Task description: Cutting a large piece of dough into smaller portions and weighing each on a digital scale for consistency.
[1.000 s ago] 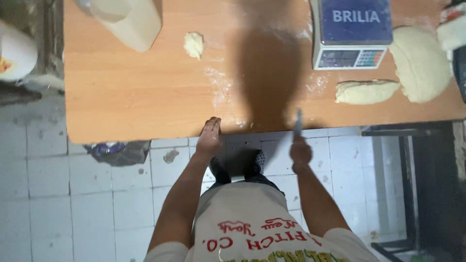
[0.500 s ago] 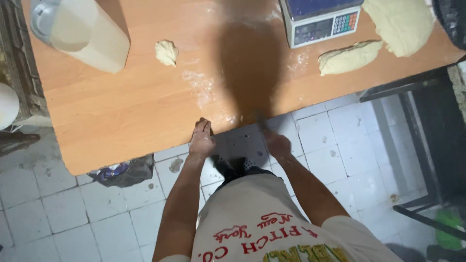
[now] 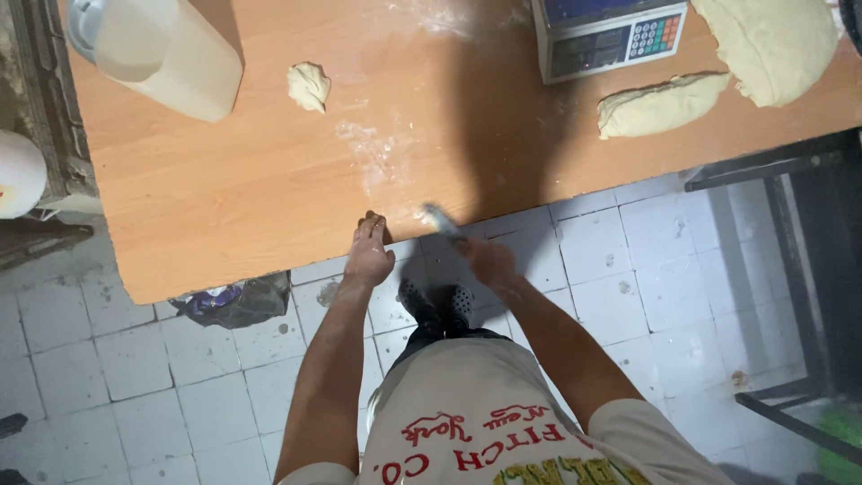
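The left hand point(image 3: 368, 256) rests flat, fingers together, on the table edge point(image 3: 269, 260); the right hand point(image 3: 485, 260) clamps a thin, stiff, light scraper point(image 3: 442, 220) by its handle end.

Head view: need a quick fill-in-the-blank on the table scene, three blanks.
1. The left hand rests on the near ____ of the wooden table.
2. The digital scale has a keypad and stands to the left of the large ____ mass.
3. The small dough piece lies to the right of the ____ plastic container.
The right hand holds a blurred tool.

Missing words: edge; dough; white
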